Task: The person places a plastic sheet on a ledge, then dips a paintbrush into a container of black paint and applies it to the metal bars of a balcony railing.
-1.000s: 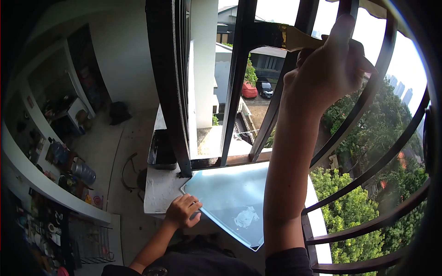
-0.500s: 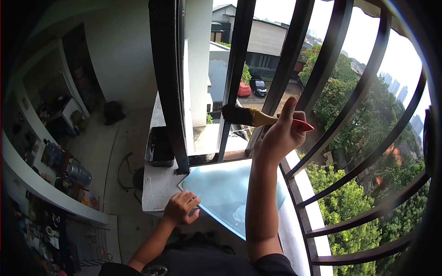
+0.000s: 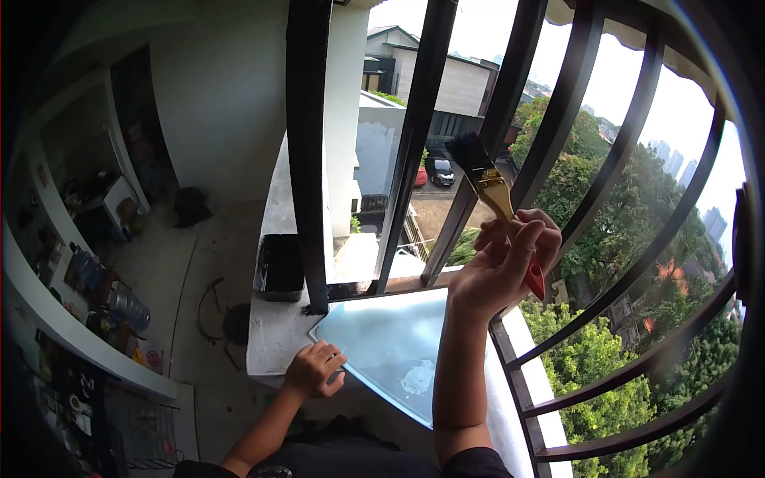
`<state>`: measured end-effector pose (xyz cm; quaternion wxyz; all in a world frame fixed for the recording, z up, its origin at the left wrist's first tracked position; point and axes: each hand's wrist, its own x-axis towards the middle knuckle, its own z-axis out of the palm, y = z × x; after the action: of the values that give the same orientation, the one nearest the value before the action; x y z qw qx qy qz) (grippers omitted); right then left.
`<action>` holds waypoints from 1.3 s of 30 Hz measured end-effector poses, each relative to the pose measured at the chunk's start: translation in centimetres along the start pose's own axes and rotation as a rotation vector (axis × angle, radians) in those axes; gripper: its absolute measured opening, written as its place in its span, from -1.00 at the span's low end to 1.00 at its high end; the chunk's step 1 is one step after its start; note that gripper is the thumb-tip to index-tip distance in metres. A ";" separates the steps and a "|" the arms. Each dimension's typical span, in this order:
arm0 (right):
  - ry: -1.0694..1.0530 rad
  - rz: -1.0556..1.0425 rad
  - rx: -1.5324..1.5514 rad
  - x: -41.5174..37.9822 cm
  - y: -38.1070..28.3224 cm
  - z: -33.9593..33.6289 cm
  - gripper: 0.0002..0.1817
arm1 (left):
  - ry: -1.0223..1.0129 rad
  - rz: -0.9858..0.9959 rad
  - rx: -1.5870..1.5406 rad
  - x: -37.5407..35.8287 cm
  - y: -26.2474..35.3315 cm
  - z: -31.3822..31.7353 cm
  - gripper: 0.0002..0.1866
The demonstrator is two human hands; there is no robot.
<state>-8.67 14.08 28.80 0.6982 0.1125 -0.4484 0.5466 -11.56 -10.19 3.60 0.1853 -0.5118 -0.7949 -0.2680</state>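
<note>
My right hand (image 3: 505, 268) grips a paintbrush (image 3: 492, 188) with black bristles, a brass ferrule and a red handle. The bristles point up and left, close to a black metal window bar (image 3: 486, 143). My left hand (image 3: 313, 370) rests on the near left edge of a pale blue sheet (image 3: 390, 342) lying on the white ledge (image 3: 271, 334). Black curved grille bars (image 3: 613, 231) stand in front of me and to the right.
A black paint tray (image 3: 279, 267) sits on the ledge at the left, behind a thick black upright bar (image 3: 307, 151). Below left lies a floor with bottles and clutter (image 3: 111, 303). Trees, houses and parked cars lie far below outside.
My right hand has dropped from high on the bars to chest height and turned the brush so its bristles now point up. The left hand has stayed on the sheet.
</note>
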 end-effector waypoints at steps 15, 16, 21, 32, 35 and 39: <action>-0.544 0.193 0.585 17.8 2.2 2.9 -0.89 | 0.033 -0.012 -0.058 -0.2 0.2 -0.5 -0.77; -0.501 0.209 0.583 18.2 2.6 3.1 -0.87 | 0.021 -0.020 -0.068 -0.2 0.2 -0.5 -0.77; -0.607 0.259 0.428 18.8 4.1 2.8 -0.79 | -0.002 -0.023 -0.065 0.0 0.3 -0.8 -0.76; -0.506 0.202 0.505 19.0 4.8 2.7 -0.79 | -0.051 -0.109 -0.186 0.3 0.6 -1.1 -0.83; -0.424 0.186 0.499 18.3 3.5 3.3 -0.78 | -0.003 -0.089 -0.221 0.4 0.4 -1.3 -0.88; -0.333 0.017 0.463 18.0 0.5 5.9 -0.81 | -0.035 -0.212 -0.270 -0.2 1.0 -1.5 -0.93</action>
<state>-12.05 22.35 45.47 0.5660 0.3534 -0.4208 0.6145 -10.56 -10.98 4.92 0.0717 -0.4499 -0.8044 -0.3813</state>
